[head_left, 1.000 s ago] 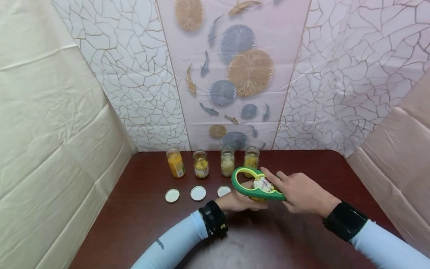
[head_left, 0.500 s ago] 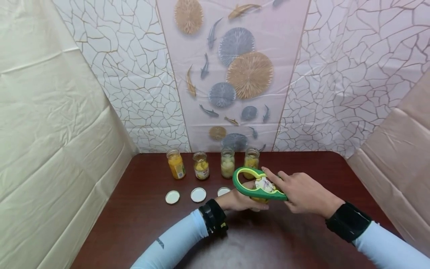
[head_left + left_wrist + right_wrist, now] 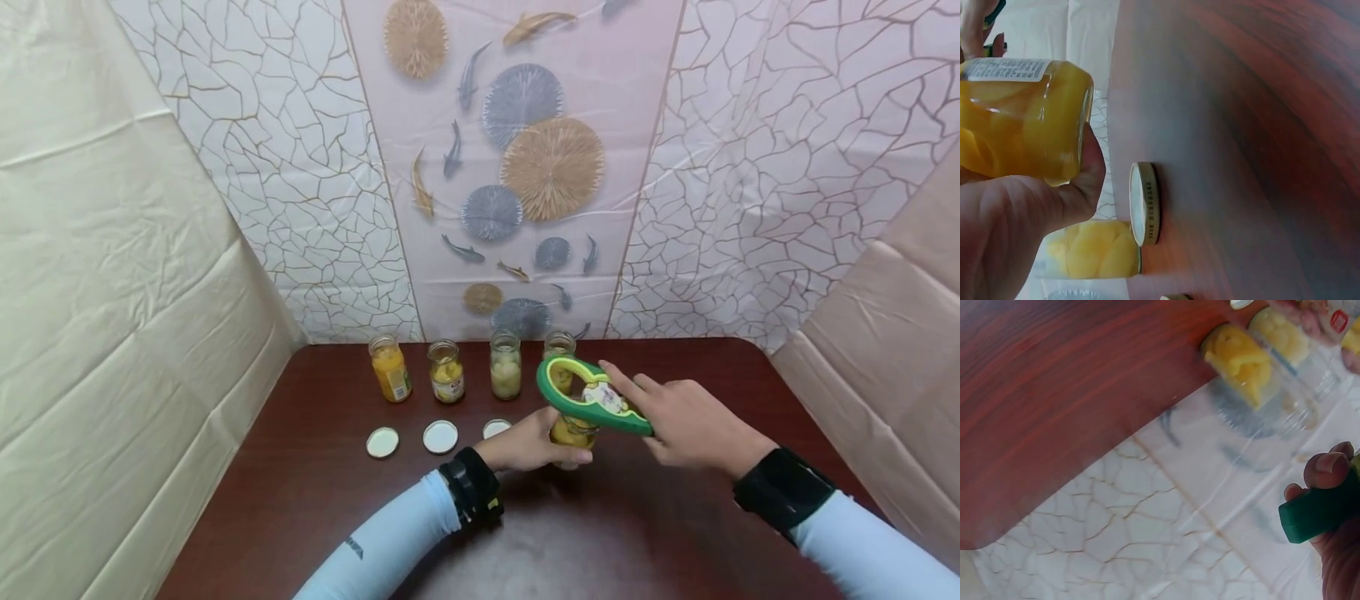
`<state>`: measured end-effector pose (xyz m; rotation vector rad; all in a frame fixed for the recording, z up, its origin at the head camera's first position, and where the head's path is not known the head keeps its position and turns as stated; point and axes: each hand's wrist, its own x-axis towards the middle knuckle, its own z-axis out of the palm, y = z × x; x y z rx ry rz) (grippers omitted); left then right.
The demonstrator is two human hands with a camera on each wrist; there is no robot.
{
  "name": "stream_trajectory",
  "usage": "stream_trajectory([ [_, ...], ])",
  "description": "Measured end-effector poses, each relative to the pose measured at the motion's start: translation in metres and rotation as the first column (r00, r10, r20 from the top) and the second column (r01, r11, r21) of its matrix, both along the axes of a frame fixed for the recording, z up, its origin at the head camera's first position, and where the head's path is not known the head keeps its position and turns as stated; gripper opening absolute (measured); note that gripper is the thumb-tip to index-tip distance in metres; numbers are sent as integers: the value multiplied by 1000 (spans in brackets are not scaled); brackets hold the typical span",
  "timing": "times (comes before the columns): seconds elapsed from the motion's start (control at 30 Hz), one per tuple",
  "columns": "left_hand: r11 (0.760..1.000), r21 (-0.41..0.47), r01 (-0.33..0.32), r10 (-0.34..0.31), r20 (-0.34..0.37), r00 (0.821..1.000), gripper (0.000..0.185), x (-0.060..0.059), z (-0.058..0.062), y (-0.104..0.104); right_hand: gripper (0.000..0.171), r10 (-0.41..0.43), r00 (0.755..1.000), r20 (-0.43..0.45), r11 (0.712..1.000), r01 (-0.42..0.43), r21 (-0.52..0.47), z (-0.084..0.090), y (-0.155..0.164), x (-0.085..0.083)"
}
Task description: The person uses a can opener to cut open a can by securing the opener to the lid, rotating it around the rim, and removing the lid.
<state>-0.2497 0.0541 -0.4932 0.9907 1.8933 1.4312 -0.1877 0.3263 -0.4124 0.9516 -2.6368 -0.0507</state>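
A glass jar (image 3: 572, 433) with yellow fruit pieces in syrup stands upright on the desk (image 3: 675, 533), right of center and in front of the far row. A green jar opener (image 3: 592, 397) with yellow-green inner rim is just above it, tilted. A lid with a printed label sits inside the opener's ring.

No legible text (labels blurred)

Clear glass jar (image 3: 1019, 119) (probably plastic opener (image 3: 592, 398)), glossy wood table (image 3: 675, 533)
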Motion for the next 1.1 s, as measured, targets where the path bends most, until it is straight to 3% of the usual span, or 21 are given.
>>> stream_trajectory([
  [0.33,998,-10,-58,57,-65,996,59,1,-2,-17,103,-214,975,64,972,219,-81,-11,54,-5],
  [0.47,996,-22,-83,80,-110,991,60,1,-2,-21,102,-253,963,96,960,262,-96,-15,66,-6],
  [0.63,997,-6,-79,78,-101,992,58,2,0,-20,101,-284,948,146,950,299,-86,-16,71,-6],
  [0.87,993,13,-116,117,-104,988,57,1,0,-4,106,-285,954,91,951,294,-100,-12,76,-7],
  [1.1,967,-83,-240,223,-174,959,68,-8,1,31,108,-279,959,45,953,282,-110,-7,72,-5],
])
